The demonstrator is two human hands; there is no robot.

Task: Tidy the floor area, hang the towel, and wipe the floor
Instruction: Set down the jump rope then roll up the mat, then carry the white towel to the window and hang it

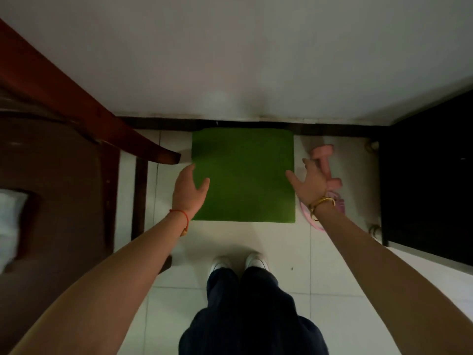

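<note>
Left hand (188,187) and right hand (311,181) spread over green mat (243,175)

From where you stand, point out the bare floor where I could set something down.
Bare white tile lies between the green mat's near edge and the shoes, and runs on to the right toward the dark cabinet. It is crowded right of the mat: the pink dumbbell and another pink item lie there. Left, only a narrow strip separates the mat from the wooden furniture.

A mat (243,175) is laid on the floor (256,316) against the wall (230,60); a chair (64,162) is set to its left, a dumbbell (326,165) to its right.
</note>
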